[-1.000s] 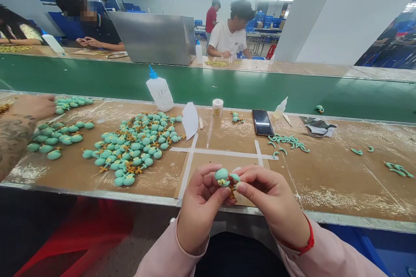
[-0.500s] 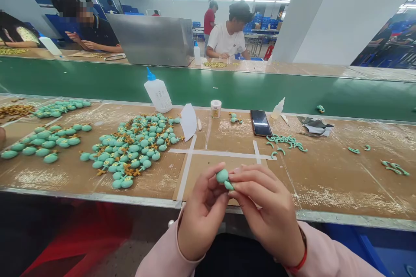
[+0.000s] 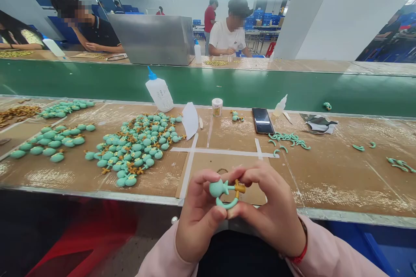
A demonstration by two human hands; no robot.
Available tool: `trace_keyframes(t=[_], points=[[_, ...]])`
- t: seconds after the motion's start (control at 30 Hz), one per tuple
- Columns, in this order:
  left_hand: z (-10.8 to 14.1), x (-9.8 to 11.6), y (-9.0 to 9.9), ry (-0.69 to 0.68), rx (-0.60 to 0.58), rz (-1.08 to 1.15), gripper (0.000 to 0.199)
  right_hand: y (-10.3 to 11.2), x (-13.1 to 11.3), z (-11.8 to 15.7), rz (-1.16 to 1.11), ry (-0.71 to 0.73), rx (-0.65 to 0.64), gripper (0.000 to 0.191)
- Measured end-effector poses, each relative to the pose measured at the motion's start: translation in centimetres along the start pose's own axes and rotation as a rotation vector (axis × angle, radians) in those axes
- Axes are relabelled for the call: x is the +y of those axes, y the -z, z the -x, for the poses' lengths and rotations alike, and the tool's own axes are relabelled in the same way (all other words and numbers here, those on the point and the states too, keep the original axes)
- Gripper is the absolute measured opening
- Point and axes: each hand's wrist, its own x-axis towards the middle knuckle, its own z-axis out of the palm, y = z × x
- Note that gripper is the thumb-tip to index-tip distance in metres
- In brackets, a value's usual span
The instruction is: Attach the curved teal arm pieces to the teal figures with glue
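Note:
Between my two hands is a small figure point(image 3: 219, 187) with a round green head, a brown cross-shaped piece and a curved green piece below. My left hand point(image 3: 199, 216) pinches its green side between thumb and fingers. On the brown side, my right hand point(image 3: 274, 207) grips the figure, thumb beneath by the curved piece. To the left lies a large pile of green and brown figures point(image 3: 136, 143). Loose curved green pieces point(image 3: 289, 138) are spread right of my hands, near a black phone point(image 3: 262, 121).
A white bottle with blue cap point(image 3: 160, 94), white paper point(image 3: 190, 121), a tape roll point(image 3: 217, 107) and a small glue bottle point(image 3: 280, 106) stand or lie along the back. Beyond the green belt point(image 3: 195, 82), people sit at another table.
The figure has been turned, so its brown piece and curved green piece now show between my hands. Both hands remain on it, with the fingers shifted. The view has moved slightly.

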Motion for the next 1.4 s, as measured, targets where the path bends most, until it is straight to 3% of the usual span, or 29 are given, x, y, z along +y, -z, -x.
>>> trace_keyframes(t=[0.13,0.3,0.6,1.4], points=[[0.0,0.2,0.0,-0.021,-0.058,-0.027,0.027,-0.2,-0.2,-0.2,-0.049,0.018,-0.062,0.04],[-0.2,0.5,-0.1,-0.023,-0.081,-0.024,0.027,-0.2,-0.6,-0.2,-0.001,0.101,-0.025,0.033],[-0.1,0.6,-0.3,0.017,-0.065,0.012,0.024,-0.2,-1.0,0.0,0.004,0.127,0.011,0.025],[-0.1,0.2,-0.5,0.002,-0.069,0.044,0.022,-0.4,-1.1,0.1,-0.084,0.088,0.026,0.026]])
